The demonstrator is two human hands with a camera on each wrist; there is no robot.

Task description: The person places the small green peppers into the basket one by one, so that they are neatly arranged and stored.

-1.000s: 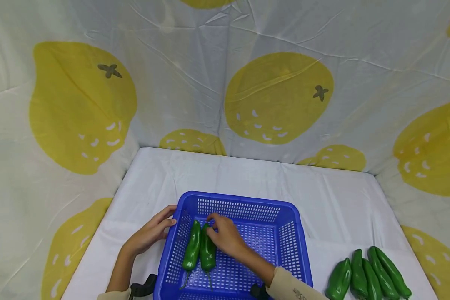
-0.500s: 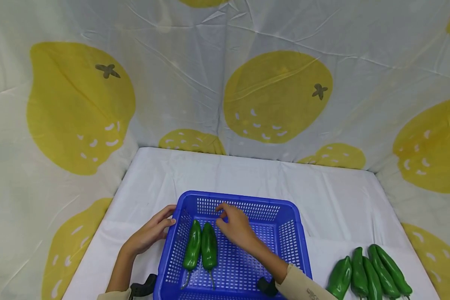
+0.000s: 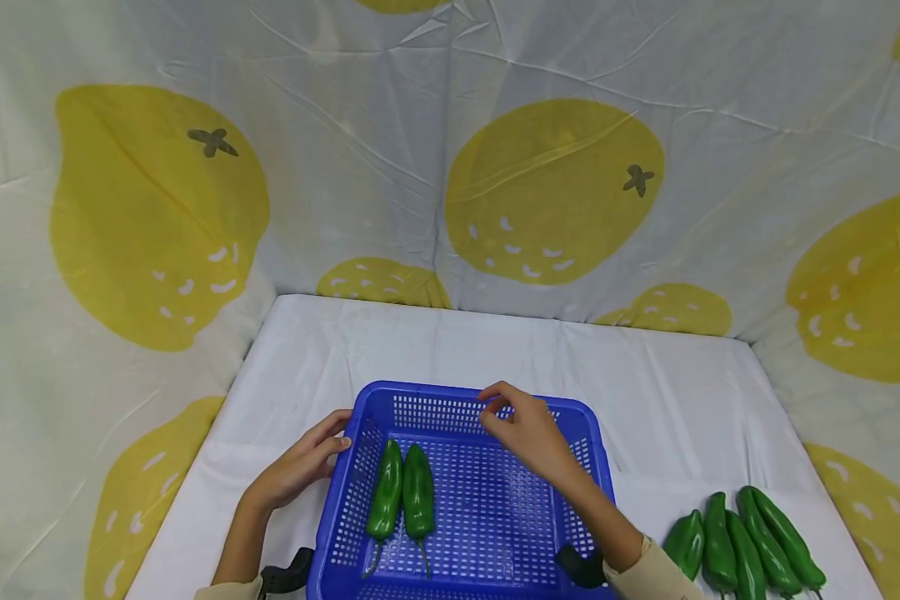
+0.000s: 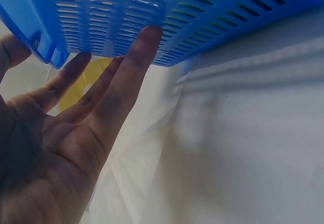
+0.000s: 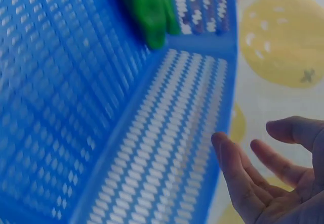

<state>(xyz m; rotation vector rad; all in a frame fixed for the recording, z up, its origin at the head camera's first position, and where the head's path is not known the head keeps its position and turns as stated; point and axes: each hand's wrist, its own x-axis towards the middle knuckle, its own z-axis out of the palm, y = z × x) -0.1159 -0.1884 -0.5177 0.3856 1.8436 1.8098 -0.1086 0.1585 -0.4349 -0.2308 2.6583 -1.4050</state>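
Note:
Two glossy green peppers (image 3: 385,492) lie side by side, stems toward me, in the left part of a blue perforated basket (image 3: 495,508). My left hand (image 3: 300,467) rests against the basket's left side; in the left wrist view its fairly straight fingers (image 4: 126,77) touch the outer wall below the rim. Above the basket's far right part is my right hand (image 3: 525,429), holding nothing, its fingers loosely bent. The right wrist view shows the thumb and fingers (image 5: 233,168) apart beside the basket wall, with part of a pepper (image 5: 147,11) farther off.
Several more green peppers (image 3: 750,550) lie in a group on the white cloth right of the basket, one partly behind the right sleeve (image 3: 652,575). A white-covered table (image 3: 435,342) extends behind the basket, up to lemon-print cloth walls (image 3: 390,167).
My right hand has let go of the second pepper, leaving it slightly apart from the first. It has risen and moved right across the basket. My left hand has stayed in place.

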